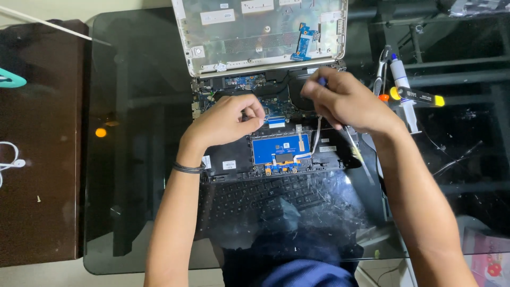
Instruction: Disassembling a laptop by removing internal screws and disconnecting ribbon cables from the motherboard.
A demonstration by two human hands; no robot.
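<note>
Nearest the camera, the person's two forearms reach out over a dark glass worktop (133,159), a black band round the left wrist. Under them lies an opened laptop (271,143) with its inner parts bared. A blue rectangular touchpad board (279,148) sits near its front edge, just beyond and between the wrists. Two small white rectangular labels (228,164) are stuck on the black panel left of that board, close under the left wrist.

The left hand (226,122) rests on the laptop's middle, fingers curled and pinched at a flat ribbon cable (275,121) with a blue end. The right hand (345,101) is clenched round a thin blue-tipped tool (322,81), held over the dark fan area; what kind of tool cannot be told.

Further off, the removed white bottom cover (260,34) leans past the laptop, bearing white rectangular stickers and a small blue circuit board. To the right lie a syringe (404,90) with a blue cap and a black-and-yellow tool (419,96).
</note>
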